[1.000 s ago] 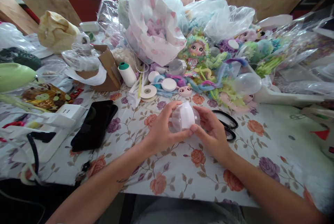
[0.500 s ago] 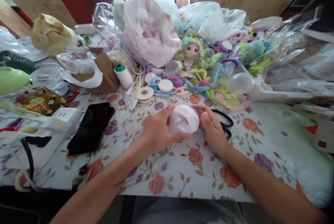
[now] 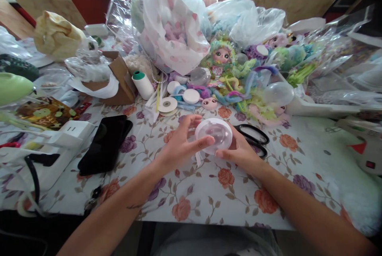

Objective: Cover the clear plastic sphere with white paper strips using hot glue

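Note:
Between my two hands is a clear plastic dome [image 3: 215, 133] with a white ribbon [image 3: 205, 124] round its rim. One loose ribbon end hangs down at its lower left. My left hand [image 3: 188, 140] grips the dome from the left, thumb across its near face and fingers curved behind. On the opposite side my right hand [image 3: 238, 150] holds the lower right edge, its thumb in front and its other fingers mostly hidden. Black-handled scissors [image 3: 255, 134] lie on the tablecloth just beyond the right hand, their blades partly covered by it.
Left of my arms lie black phones [image 3: 103, 144] and a white power strip [image 3: 32, 168]. Along the back are a thread cone [image 3: 143, 85], ribbon spools [image 3: 167, 105], a doll [image 3: 220, 57], another clear ball [image 3: 278, 93] and plastic bags [image 3: 173, 29]. A glue gun [image 3: 365, 140] lies at right.
The dome has turned so its clear round face shows more, with the ribbon round the rim. My left thumb has moved up onto its face, and my right hand has shifted lower along its edge.

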`<move>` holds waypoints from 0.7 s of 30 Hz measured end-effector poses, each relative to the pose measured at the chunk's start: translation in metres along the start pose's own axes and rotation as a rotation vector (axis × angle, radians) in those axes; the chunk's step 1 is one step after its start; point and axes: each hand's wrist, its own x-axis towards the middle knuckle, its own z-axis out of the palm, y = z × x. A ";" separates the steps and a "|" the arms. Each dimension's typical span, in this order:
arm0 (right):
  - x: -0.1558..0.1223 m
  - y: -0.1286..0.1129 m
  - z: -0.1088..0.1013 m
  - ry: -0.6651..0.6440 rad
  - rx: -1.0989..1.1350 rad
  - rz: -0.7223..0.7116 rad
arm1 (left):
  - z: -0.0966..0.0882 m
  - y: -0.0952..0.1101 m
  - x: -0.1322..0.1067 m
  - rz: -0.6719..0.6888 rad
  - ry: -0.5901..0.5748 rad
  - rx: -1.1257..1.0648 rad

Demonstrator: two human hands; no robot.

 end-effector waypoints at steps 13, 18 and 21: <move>-0.016 -0.006 -0.085 0.170 -1.318 -0.075 | -0.007 -0.004 0.013 -0.245 -0.047 -0.599; -0.012 0.003 -0.107 0.006 -1.380 -0.014 | -0.012 -0.007 0.017 -0.195 0.025 -0.592; -0.006 0.001 -0.115 -0.071 -1.358 -0.024 | -0.014 -0.010 0.019 -0.152 0.030 -0.603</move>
